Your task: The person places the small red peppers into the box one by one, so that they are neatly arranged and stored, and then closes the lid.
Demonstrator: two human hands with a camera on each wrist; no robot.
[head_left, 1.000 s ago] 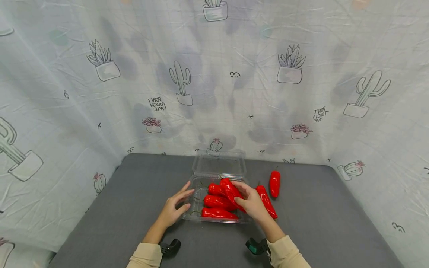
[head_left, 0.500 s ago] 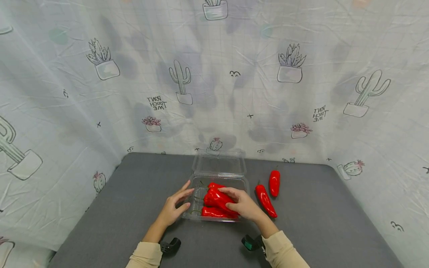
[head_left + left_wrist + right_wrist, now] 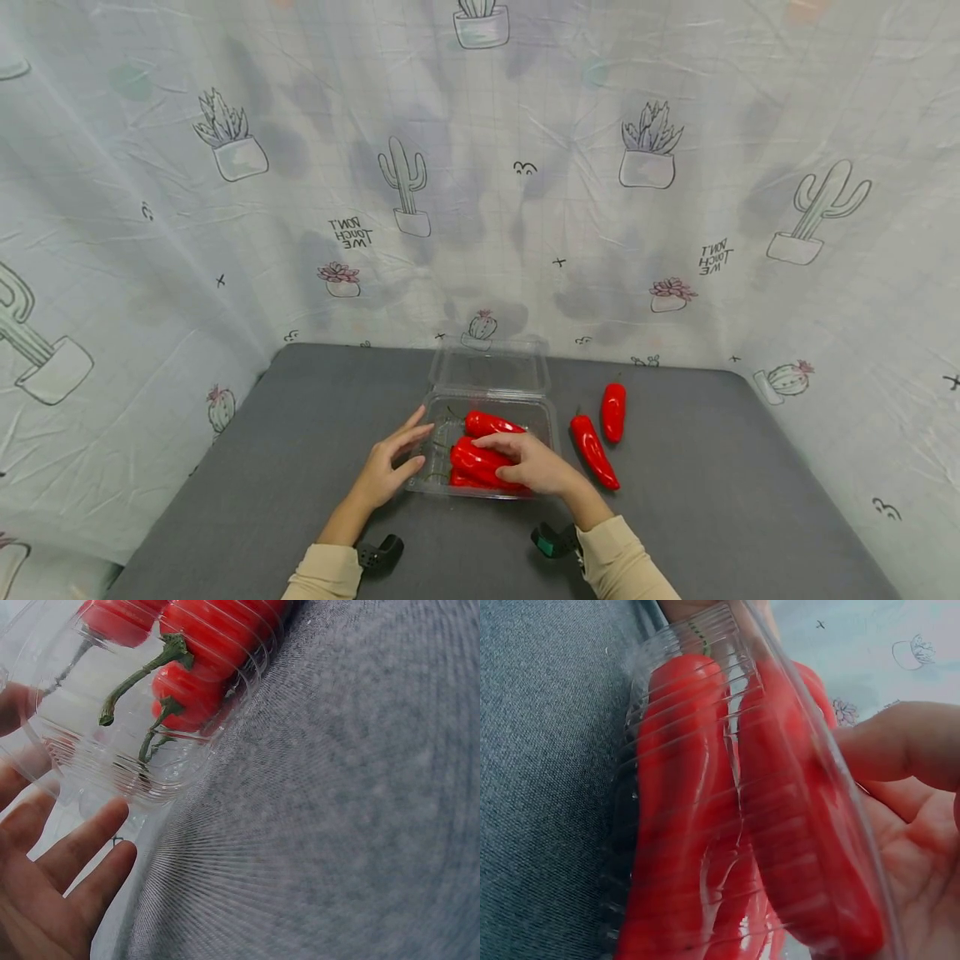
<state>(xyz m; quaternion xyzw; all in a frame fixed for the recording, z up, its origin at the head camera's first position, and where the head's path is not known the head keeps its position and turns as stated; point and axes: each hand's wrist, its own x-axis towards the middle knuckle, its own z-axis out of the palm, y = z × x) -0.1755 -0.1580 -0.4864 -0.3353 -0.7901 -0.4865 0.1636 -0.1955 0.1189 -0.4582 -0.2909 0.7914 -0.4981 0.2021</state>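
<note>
A red chili pepper (image 3: 474, 459) lies under the right hand (image 3: 534, 465), inside the front part of the clear plastic clamshell container (image 3: 553, 417), its stem end toward the container's left side and its other end covered by the palm. The right hand, narrowed round this pepper, holds it with the fingers curved over the top and the thumb on the side nearer the container's front edge; whether the pepper is resting on what is below it, I cannot tell. Just in front of it, partly hidden by it, a front pepper (image 3: 463, 481) lies along the container's front wall, and a rear pepper (image 3: 491, 422) lies behind it, nearer the container's hinge. The left hand (image 3: 386, 465) is spread wide at the container's left side, fingers extended and apart, gripping nothing; its fingertips are at the left wall, though firm contact is hard to judge. The container's lid (image 3: 491, 367) is folded back behind it. To the right of the container, a long pepper (image 3: 594, 452) and a farther pepper (image 3: 613, 412) lie near each other on the gray worktop (image 3: 697, 467). A cactus-print cloth (image 3: 480, 192) hangs behind the container.
</note>
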